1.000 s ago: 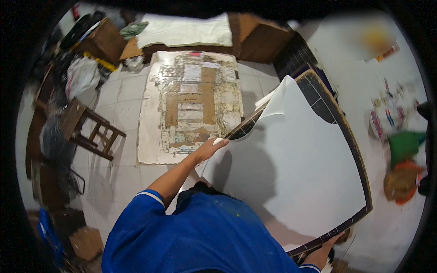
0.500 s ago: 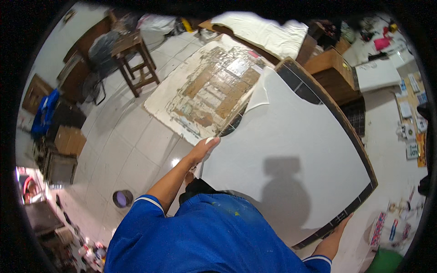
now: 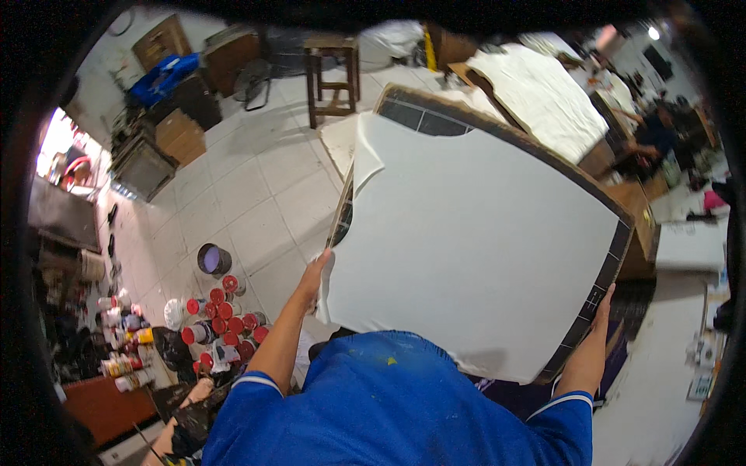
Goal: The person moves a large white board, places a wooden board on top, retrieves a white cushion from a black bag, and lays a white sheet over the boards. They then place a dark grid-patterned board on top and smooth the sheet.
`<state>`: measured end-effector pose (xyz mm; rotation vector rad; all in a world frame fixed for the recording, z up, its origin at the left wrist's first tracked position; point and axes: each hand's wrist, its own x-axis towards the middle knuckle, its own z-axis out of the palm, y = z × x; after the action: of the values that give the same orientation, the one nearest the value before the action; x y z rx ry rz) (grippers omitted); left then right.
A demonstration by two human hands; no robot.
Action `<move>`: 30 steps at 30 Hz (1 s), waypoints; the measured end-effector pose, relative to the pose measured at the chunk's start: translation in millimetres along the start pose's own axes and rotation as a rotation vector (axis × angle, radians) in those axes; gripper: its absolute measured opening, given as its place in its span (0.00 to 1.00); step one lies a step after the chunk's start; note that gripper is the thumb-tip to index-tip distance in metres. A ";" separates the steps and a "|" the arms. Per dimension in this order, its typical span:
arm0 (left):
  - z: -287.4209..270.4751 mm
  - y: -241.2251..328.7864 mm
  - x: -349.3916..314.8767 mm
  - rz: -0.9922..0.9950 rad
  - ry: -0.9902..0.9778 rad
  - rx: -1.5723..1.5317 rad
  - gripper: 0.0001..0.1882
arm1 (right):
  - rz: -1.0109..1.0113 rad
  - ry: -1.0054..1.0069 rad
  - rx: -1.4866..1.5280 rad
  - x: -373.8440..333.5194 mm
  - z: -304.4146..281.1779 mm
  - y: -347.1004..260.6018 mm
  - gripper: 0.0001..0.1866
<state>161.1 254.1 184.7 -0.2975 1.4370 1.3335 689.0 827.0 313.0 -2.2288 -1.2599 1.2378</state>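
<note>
A dark board, covered mostly by a white cloth, was held before the body. Its left edge was clasped by the partly closed left hand, its right edge by the right hand, whose fingertips were hidden.

Dark board with pale grid lines, a white fabric panel spread on it, one corner folded over, light tiled floor, bearing a wooden stool, a dark bucket with purple contents, clustered red-lidded containers
</note>
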 end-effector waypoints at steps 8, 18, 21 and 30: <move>14.2 -50.8 -23.3 0.015 0.199 -0.238 0.43 | -0.154 -0.336 -0.119 168.7 190.1 -82.8 0.56; 126.1 -72.6 -2.3 -0.011 0.506 -0.454 0.42 | -0.288 -0.507 -0.560 287.7 417.0 -197.8 0.64; 146.5 -72.6 2.2 0.009 0.510 -0.533 0.41 | -0.277 -0.605 -0.578 291.4 450.7 -215.2 0.64; 155.5 -69.4 12.5 -0.021 0.599 -0.531 0.41 | -0.330 -0.597 -0.633 361.6 513.5 -189.0 0.61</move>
<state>291.1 364.1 173.1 -1.1342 1.5167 1.6796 264.1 1151.2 -67.2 -1.9117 -2.4195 1.5832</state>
